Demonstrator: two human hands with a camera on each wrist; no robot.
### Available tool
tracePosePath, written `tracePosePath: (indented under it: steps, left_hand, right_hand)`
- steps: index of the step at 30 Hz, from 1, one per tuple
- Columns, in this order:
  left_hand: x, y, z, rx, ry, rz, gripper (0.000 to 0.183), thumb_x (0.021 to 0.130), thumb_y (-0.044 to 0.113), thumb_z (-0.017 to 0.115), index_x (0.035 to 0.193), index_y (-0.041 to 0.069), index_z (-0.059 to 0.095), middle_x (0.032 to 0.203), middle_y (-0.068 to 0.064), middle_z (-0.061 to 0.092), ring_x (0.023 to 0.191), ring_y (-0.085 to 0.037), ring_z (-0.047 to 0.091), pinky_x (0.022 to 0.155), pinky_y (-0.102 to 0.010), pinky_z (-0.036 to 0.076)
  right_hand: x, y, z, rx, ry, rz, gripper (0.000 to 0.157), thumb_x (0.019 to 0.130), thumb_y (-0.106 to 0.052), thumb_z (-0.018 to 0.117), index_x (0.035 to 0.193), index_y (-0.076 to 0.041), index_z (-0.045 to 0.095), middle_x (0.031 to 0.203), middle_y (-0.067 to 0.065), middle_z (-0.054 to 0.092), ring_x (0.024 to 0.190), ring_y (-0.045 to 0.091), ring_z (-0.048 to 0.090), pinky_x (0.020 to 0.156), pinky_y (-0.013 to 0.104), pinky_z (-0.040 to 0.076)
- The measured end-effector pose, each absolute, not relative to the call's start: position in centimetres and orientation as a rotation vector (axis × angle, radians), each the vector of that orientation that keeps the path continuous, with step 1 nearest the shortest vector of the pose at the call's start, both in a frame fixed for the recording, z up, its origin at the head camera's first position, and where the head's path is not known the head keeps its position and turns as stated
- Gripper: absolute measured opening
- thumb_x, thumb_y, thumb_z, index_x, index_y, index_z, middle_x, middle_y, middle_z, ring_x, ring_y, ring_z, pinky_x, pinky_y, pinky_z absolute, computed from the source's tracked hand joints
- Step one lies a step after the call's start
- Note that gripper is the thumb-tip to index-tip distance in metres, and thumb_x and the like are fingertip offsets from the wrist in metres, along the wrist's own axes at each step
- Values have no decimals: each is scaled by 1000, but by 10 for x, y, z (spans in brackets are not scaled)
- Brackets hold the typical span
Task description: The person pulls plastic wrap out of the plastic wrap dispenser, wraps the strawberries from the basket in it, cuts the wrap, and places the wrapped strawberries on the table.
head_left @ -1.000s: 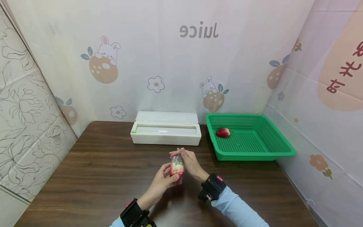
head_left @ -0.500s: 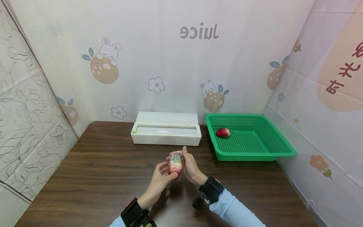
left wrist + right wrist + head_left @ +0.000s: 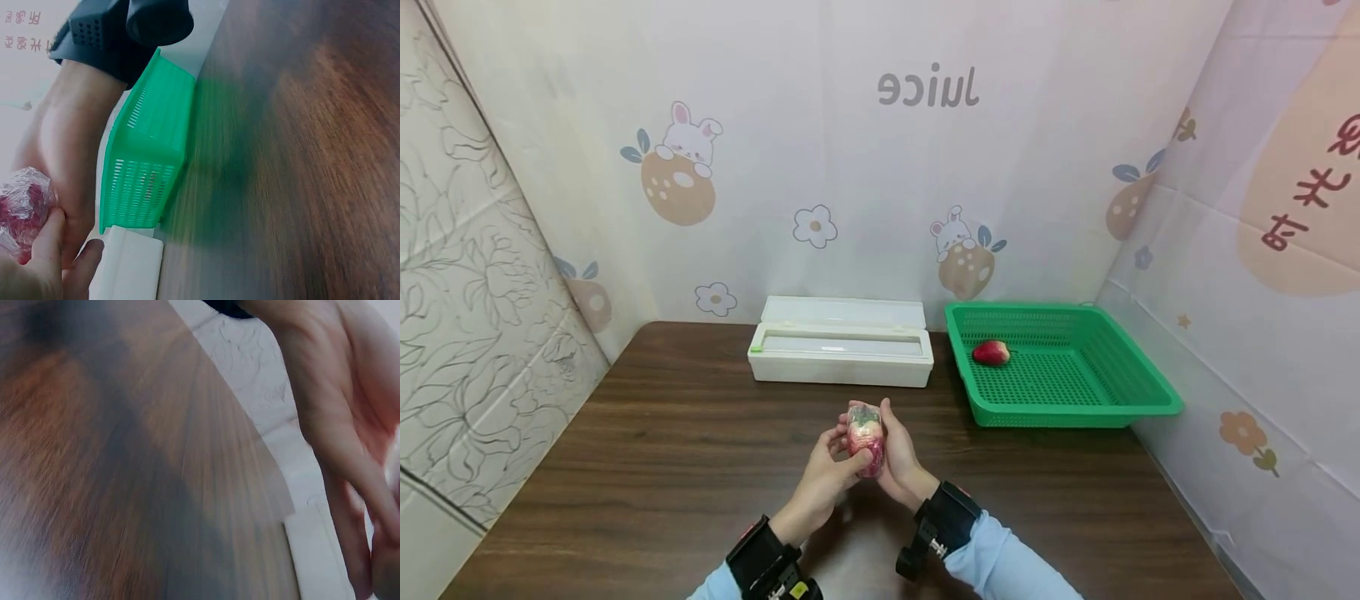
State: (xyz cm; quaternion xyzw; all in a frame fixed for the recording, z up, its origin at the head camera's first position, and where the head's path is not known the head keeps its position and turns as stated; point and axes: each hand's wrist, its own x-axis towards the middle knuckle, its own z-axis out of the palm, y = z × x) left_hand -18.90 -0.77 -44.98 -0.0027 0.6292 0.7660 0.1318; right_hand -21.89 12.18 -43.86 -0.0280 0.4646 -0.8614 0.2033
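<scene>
My left hand [image 3: 829, 475] holds a red piece of produce [image 3: 866, 442] with a pale, greenish upper end, wrapped in clear plastic film. The left thumb lies across its front, and the fingers go round its far side, partly hidden. On the other side, my right hand [image 3: 901, 463] cups against the wrapped piece with its palm and fairly straight fingers, thumb pointing up. In the left wrist view, crinkled film [image 3: 25, 209] shines over the red surface beside the right palm. Only an edge of the right-hand contact shows in the right wrist view.
A long white film dispenser box [image 3: 842, 369], lid raised, stands behind the hands on the wooden table [image 3: 647, 467]. To its right is a green perforated basket [image 3: 1075, 411] with one red, white-tipped piece of produce [image 3: 991, 352] inside. Printed cloth walls [image 3: 820, 150] enclose the back and sides.
The right hand has moved down and closer in, from over the upper end to alongside the wrapped piece. The left hand keeps its hold and has shifted slightly.
</scene>
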Motion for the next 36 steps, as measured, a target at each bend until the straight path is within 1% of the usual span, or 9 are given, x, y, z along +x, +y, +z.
tracePosePath:
  steps: [3, 7, 13, 16, 20, 23, 30, 32, 36]
  left_hand:
    - [-189, -8, -450, 5, 1803, 2231, 75, 84, 20, 66, 137, -6, 20, 135, -29, 29, 114, -29, 46, 87, -36, 49]
    - [-186, -10, -450, 37, 1754, 2238, 74, 84, 14, 66, 138, -5, 19, 135, -29, 28, 109, -25, 50, 87, -37, 49]
    - [-185, -12, -450, 7, 1740, 2234, 74, 82, 16, 68, 135, -6, 21, 131, -26, 31, 105, -22, 51, 85, -35, 50]
    - [-184, -12, -449, -13, 1799, 2208, 76, 81, 16, 69, 136, -6, 21, 132, -26, 33, 111, -25, 48, 84, -33, 51]
    - [-184, -11, -447, -9, 1873, 2181, 80, 79, 18, 72, 137, -5, 24, 137, -25, 34, 124, -32, 37, 85, -30, 49]
    - [-184, -10, -446, 8, 1892, 2199, 78, 78, 21, 73, 136, -3, 28, 135, -23, 37, 124, -31, 39, 83, -28, 49]
    - [-179, -11, -448, 12, 1888, 2251, 67, 82, 23, 69, 133, -1, 33, 129, -20, 42, 109, -22, 53, 79, -32, 51]
    - [-179, -10, -450, -6, 1875, 2263, 66, 83, 24, 68, 133, -2, 33, 129, -19, 42, 105, -19, 54, 79, -32, 51]
    - [-182, -7, -452, -61, 1872, 2271, 67, 83, 26, 68, 133, -2, 33, 127, -18, 43, 102, -14, 54, 79, -30, 51]
  right_hand:
    - [-218, 118, -440, -38, 1370, -2426, 62, 97, -51, 22, 134, -5, 39, 110, 3, 58, 100, 13, 58, 85, 26, 47]
    - [-217, 117, -440, 6, 1416, -2431, 61, 96, -52, 25, 130, -5, 45, 108, 4, 59, 99, 13, 58, 84, 27, 48]
    - [-213, 115, -438, 43, 1341, -2404, 67, 93, -57, 29, 127, -1, 44, 102, 2, 62, 92, 13, 59, 78, 25, 49]
    - [-211, 112, -437, 64, 1282, -2413, 62, 95, -54, 30, 126, -2, 42, 98, 2, 61, 87, 13, 59, 77, 24, 50]
    - [-210, 109, -436, 92, 1196, -2431, 55, 97, -48, 28, 124, -2, 42, 91, 0, 58, 79, 11, 59, 75, 22, 49]
    - [-212, 109, -436, 93, 1211, -2437, 54, 97, -45, 28, 124, 0, 42, 87, 0, 57, 75, 10, 58, 73, 22, 49]
    - [-220, 117, -436, 103, 1233, -2485, 50, 98, -42, 28, 123, -1, 43, 90, 1, 60, 78, 11, 61, 76, 23, 51]
    - [-220, 119, -436, 87, 1185, -2495, 52, 99, -42, 27, 126, 0, 39, 92, 1, 60, 81, 11, 61, 79, 24, 51]
    - [-218, 119, -436, 71, 1078, -2502, 49, 99, -43, 24, 124, -4, 40, 95, 1, 61, 88, 12, 60, 82, 25, 50]
